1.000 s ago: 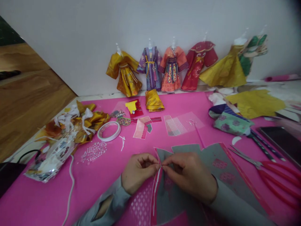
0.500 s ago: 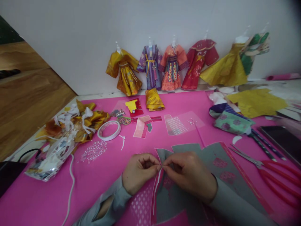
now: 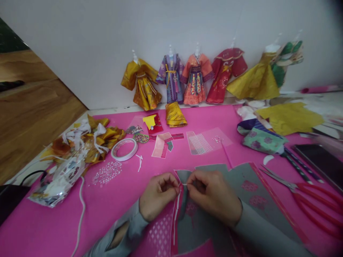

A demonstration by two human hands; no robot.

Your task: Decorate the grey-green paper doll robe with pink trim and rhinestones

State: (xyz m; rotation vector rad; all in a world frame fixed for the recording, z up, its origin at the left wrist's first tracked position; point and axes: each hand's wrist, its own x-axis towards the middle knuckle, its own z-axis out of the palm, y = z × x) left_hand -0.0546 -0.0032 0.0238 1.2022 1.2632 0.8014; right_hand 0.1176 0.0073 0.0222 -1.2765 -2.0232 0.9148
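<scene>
My left hand (image 3: 159, 194) is closed in a pinch at the upper left edge of a grey patterned fabric piece (image 3: 205, 223) with pink borders. Opposite it, my right hand (image 3: 217, 198) also pinches, a small gap away. A short, thin white strip (image 3: 184, 184) spans that gap between both sets of fingertips. Below the fingers, a longer white strip (image 3: 175, 217) runs along the fabric's pink left border. Part of the fabric is hidden under my right hand and sleeve.
Red-handled scissors (image 3: 294, 187) lie at right, near a phone (image 3: 318, 160) and two pencils (image 3: 297, 166). A tape roll (image 3: 124, 149), loose rhinestones (image 3: 107, 172) and a plastic bag (image 3: 60, 182) are at left. Several dressed doll forms (image 3: 171, 80) stand along the wall.
My hands have moved apart, the left slightly left and the right slightly up. The thin white strip now shows stretched between the fingertips, where they were almost touching.
</scene>
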